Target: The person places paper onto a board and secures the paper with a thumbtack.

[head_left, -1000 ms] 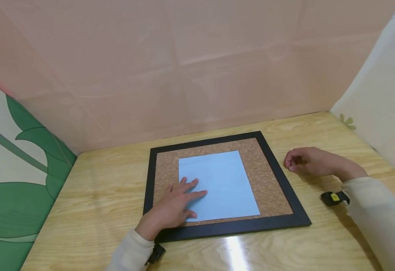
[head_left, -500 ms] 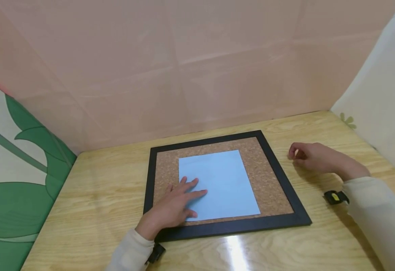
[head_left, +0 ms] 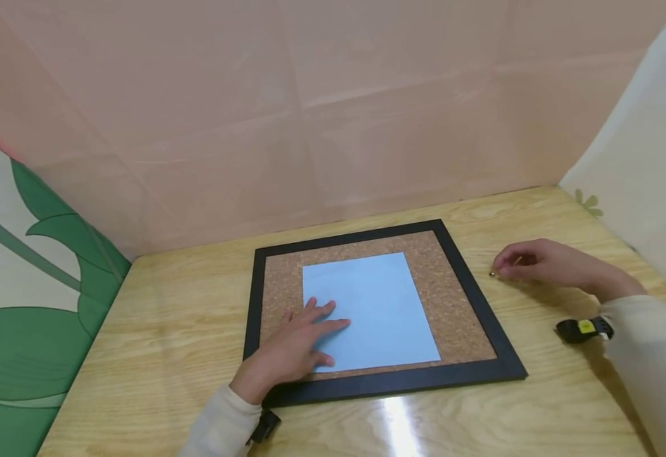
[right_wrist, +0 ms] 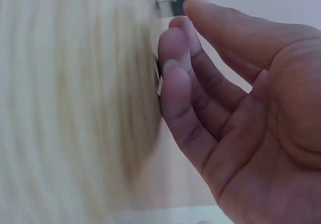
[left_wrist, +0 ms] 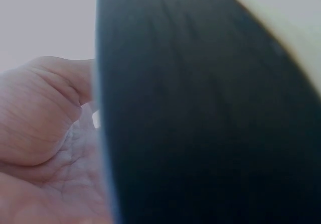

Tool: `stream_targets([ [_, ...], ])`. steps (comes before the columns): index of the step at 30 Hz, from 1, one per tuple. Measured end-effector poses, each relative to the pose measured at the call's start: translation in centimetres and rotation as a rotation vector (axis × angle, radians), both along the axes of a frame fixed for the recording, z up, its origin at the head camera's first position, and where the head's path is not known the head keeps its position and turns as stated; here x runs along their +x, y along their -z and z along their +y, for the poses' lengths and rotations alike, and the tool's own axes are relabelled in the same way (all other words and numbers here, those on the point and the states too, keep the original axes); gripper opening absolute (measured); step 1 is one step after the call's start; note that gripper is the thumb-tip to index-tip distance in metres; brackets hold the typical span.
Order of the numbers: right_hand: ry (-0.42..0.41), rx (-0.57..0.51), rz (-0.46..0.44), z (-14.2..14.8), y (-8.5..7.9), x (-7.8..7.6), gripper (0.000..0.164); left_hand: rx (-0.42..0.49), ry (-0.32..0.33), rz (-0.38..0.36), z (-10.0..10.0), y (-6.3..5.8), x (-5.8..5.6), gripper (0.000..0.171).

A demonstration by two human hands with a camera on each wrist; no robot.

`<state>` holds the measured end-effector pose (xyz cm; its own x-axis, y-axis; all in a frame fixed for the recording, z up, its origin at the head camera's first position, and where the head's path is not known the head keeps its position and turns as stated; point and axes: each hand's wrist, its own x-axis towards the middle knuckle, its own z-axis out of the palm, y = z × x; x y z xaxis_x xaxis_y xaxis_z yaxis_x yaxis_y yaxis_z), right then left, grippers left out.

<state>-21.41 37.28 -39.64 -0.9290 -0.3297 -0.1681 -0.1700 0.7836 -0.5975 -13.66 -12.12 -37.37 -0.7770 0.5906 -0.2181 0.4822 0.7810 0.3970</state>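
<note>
A light blue sheet of paper (head_left: pixel 375 304) lies flat on a cork board (head_left: pixel 458 304) with a black frame. My left hand (head_left: pixel 293 346) rests with spread fingers over the sheet's lower left part. In the left wrist view its palm (left_wrist: pixel 40 118) shows beside a large dark shape that hides the fingers. Right of the board, my right hand (head_left: pixel 544 263) is low at the table with bent fingers. A small gold-coloured thumbtack (head_left: pixel 492 274) lies at its fingertips. In the right wrist view the tack's pointed pin (right_wrist: pixel 168 1) shows just beyond the thumb tip, and thumb and fingers stand apart.
The board lies on a light wooden table (head_left: pixel 167 336). A pinkish sheet (head_left: pixel 310 127) hangs behind the table. Printed panels stand at the left and right, the left panel (head_left: pixel 25 343) with green leaves. Each wrist wears a black band.
My right hand has shifted slightly to the right, away from the board, and the tack has come into view at its fingertips. The left hand and the paper have stayed put.
</note>
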Motion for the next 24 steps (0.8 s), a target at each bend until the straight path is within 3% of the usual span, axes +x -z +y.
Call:
stream_targets([
  [5, 0.041, -0.085, -0.063, 1.0, 0.9, 0.1, 0.028, -0.008, -0.003, 0.004, 0.0, 0.1, 0.0, 0.064],
  [13, 0.021, -0.021, 0.027, -0.3, 1.7, -0.6, 0.021, -0.002, -0.024, -0.002, 0.1, 0.2, 0.0, 0.064],
  [24, 0.052, 0.053, 0.076, -0.5, 1.2, -0.3, 0.013, -0.016, -0.015, 0.018, 0.2, 0.0, 0.0, 0.065],
])
